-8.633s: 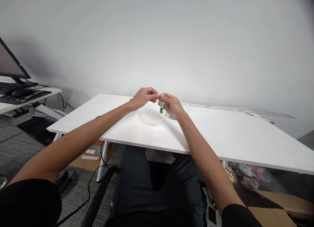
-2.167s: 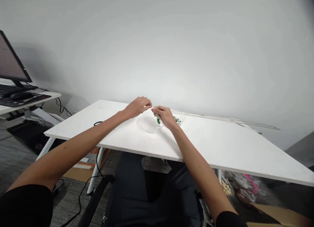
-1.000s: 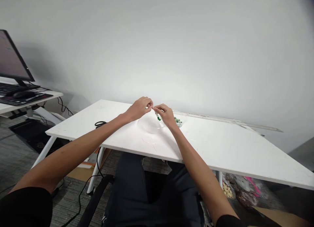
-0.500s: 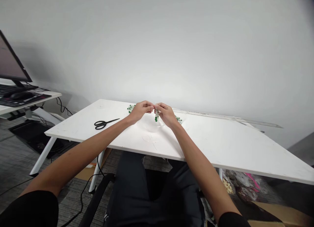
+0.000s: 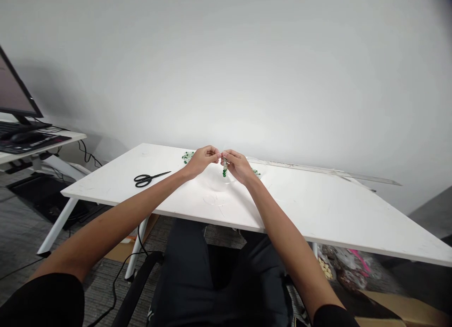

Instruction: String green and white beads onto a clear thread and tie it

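Over the middle of the white table (image 5: 318, 209) my two hands meet at the fingertips. My right hand (image 5: 237, 165) pinches a short string of beads (image 5: 224, 171), pale green above and dark green at the hanging end. My left hand (image 5: 205, 159) is closed in a pinch against the right fingertips; what lies in it is too small to make out. Behind the left wrist rests a pile of green and white beads (image 5: 187, 156). More green beads (image 5: 256, 172) show past the right wrist, partly hidden. Thin clear thread (image 5: 213, 201) lies in loops below the hands.
Black scissors (image 5: 150, 178) lie left of my forearm. A long clear strip (image 5: 339, 172) runs along the table's back edge by the wall. At far left stands another desk with a monitor (image 5: 16, 89). Plastic bags (image 5: 348, 266) sit under the table at right.
The view has shifted slightly. Both hands stay close together in a pinch, and the bead string still hangs from my right fingers, a little straighter.
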Action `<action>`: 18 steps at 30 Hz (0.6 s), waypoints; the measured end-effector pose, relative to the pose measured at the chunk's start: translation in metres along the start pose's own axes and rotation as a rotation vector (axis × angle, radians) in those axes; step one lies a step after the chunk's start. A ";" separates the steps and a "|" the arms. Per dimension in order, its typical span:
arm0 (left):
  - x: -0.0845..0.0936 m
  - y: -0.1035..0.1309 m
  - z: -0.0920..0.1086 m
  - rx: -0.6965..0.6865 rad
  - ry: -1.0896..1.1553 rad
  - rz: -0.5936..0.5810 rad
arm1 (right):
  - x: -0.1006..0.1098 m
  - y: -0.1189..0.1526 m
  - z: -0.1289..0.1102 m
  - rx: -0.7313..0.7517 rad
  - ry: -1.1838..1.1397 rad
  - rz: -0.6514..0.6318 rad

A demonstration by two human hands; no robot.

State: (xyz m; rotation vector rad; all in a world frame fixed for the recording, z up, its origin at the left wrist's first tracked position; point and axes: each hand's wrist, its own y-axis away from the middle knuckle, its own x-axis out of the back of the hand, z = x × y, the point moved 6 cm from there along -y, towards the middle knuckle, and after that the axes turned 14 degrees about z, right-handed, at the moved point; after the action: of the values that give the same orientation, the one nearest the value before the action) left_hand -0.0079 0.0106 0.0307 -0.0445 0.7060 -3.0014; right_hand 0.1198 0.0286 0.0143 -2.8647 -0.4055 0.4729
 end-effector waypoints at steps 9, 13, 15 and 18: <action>-0.001 0.003 0.002 -0.004 0.006 0.050 | -0.002 0.000 0.002 -0.018 -0.065 -0.030; 0.000 0.001 0.002 -0.016 0.007 0.035 | -0.002 0.001 0.003 -0.034 -0.059 -0.014; -0.001 0.001 0.002 -0.021 0.008 0.016 | -0.002 0.001 0.003 -0.034 -0.064 -0.014; -0.003 0.002 0.002 -0.037 -0.010 0.013 | -0.002 0.001 0.003 -0.033 -0.083 -0.014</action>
State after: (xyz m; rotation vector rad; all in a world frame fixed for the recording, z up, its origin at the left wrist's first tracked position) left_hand -0.0051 0.0081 0.0313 -0.0568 0.7583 -2.9735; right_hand 0.1178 0.0274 0.0119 -2.8796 -0.4509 0.5900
